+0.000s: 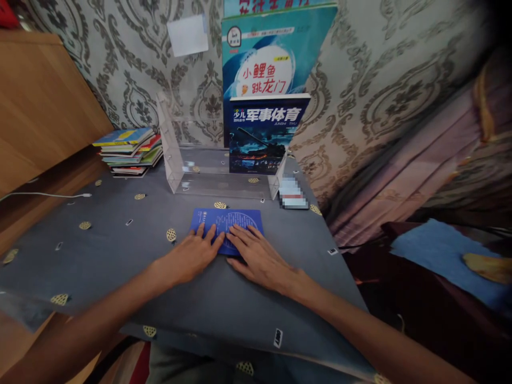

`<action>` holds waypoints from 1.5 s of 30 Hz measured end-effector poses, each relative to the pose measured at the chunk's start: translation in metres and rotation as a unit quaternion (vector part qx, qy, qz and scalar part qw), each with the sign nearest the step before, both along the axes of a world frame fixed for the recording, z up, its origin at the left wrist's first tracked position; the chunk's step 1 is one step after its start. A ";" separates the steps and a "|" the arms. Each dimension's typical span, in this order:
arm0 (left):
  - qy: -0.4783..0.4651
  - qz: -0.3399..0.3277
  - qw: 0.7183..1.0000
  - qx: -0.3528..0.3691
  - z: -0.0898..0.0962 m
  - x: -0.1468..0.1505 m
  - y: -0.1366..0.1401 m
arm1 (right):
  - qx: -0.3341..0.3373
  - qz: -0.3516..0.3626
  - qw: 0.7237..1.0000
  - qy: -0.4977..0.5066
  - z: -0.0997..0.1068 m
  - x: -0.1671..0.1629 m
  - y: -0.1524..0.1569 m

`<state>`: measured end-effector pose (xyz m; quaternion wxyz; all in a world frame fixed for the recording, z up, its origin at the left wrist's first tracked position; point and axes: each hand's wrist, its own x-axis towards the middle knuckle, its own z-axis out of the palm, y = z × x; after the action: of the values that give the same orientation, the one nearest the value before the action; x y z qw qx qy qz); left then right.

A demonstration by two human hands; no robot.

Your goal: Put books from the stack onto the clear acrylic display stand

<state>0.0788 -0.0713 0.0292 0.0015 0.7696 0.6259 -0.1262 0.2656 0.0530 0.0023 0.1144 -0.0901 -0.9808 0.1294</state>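
Note:
A small blue book [222, 217] with white print lies flat on the table in front of me. My left hand [198, 252] rests on its left part, fingers spread. Across its right part lies my right hand [260, 256], fingers stretched out and thumb just off the near edge. Both palms face down, and the hands hide much of the cover. Behind the book stands a clear acrylic rack [216, 184]. On the rack's right side lean a dark military-themed book [256, 141] and, behind it, taller teal books [312, 48].
A stack of books [128, 152] lies at the back left, near a white cable [52, 194]. Right of the rack is a flat, pixelated item [294, 193]. Grey cloth with pineapple prints covers the table [132, 256]. A pink curtain [400, 176] and blue cloth [444, 256] are at right.

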 end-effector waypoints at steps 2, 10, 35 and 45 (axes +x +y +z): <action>0.013 0.010 1.000 0.023 -0.004 0.001 -0.001 | 0.005 -0.001 1.000 -0.007 -0.002 0.000 0.008; 0.026 0.007 0.998 0.058 -0.013 0.001 -0.002 | 0.040 -0.058 0.997 -0.044 -0.006 0.017 0.041; -0.249 0.038 0.951 0.178 0.004 -0.015 -0.011 | -0.280 -0.102 0.925 0.236 -0.002 0.052 0.045; -0.616 0.197 0.737 0.195 0.042 0.007 0.008 | -0.544 -0.178 0.750 0.332 0.018 0.016 0.039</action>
<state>0.0861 -0.0629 0.0709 0.2613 0.5224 0.6366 0.5036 0.2817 0.0920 0.0200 0.3851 -0.2615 -0.6111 0.6402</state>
